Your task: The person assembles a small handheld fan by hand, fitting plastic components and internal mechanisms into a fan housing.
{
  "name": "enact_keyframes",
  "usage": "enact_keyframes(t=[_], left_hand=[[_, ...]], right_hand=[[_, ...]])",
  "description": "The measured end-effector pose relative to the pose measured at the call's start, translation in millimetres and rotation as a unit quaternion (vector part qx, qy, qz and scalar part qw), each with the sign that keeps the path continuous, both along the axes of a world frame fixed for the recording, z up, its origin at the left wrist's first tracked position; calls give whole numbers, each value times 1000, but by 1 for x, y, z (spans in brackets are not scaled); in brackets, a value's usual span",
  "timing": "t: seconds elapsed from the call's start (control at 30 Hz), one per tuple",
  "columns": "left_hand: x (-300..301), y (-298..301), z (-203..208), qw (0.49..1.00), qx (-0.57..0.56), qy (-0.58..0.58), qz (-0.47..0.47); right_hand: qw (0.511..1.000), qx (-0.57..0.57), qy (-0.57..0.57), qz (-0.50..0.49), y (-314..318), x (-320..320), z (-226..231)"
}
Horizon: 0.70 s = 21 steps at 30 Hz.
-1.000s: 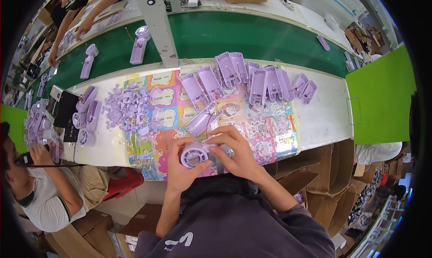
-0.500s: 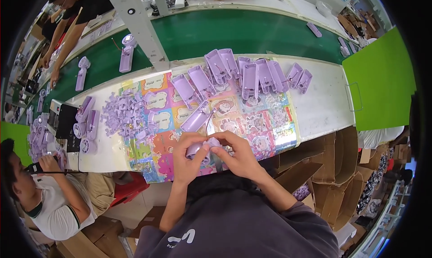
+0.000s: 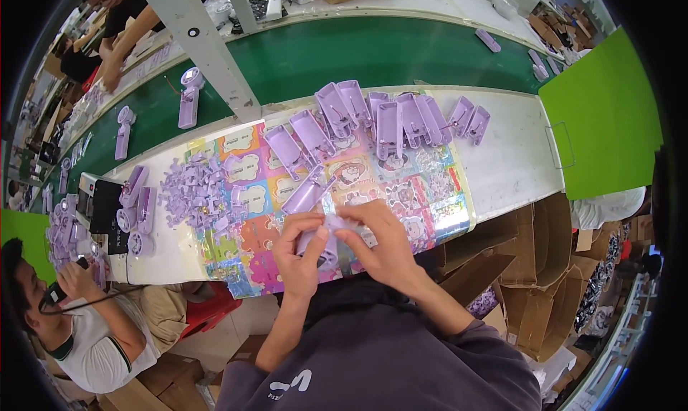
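Observation:
Close in front of me, my left hand (image 3: 299, 252) is wrapped round the rounded end of a purple plastic housing (image 3: 327, 253). My right hand (image 3: 378, 237) pinches at the top of that same piece, thumb and forefinger together. Whether a smaller part sits between those fingertips is hidden. Just beyond my fingers lies a long purple trough-shaped housing (image 3: 308, 191), angled on the colourful mat (image 3: 265, 250). Farther back, several open purple housings (image 3: 389, 128) with thin wires stand in a row. Left of them spreads a heap of small purple parts (image 3: 201, 196).
A green conveyor belt (image 3: 315, 53) runs across behind the table, carrying purple assemblies (image 3: 189, 99). A pale metal post (image 3: 204, 49) rises at the table's back. Cardboard boxes (image 3: 548, 260) stand at right under a green panel (image 3: 602, 117). A co-worker (image 3: 93, 325) sits at left with a hand tool.
The held housing has tilted, showing more of its side, and my right fingers have shifted on it. The view has turned slightly. Left, the co-worker's hand and tool have moved.

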<state>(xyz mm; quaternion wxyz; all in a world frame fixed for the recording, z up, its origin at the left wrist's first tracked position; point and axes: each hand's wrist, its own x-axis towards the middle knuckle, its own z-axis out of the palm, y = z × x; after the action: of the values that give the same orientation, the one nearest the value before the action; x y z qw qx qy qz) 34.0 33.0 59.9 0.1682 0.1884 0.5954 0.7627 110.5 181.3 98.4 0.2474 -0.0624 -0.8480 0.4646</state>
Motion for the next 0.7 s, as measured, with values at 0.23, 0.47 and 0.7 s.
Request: enact_keyframes(t=[0.23, 0.47, 0.7], left_hand=[[6, 6, 10, 986, -33, 162, -19], [-30, 21, -5, 844, -333, 382, 176], [-49, -22, -9, 848, -388, 357, -53]], right_hand=[[981, -191, -31, 7, -27, 26, -40], [963, -235, -116, -65, 24, 28, -36], [983, 81, -163, 36, 60, 32, -6]])
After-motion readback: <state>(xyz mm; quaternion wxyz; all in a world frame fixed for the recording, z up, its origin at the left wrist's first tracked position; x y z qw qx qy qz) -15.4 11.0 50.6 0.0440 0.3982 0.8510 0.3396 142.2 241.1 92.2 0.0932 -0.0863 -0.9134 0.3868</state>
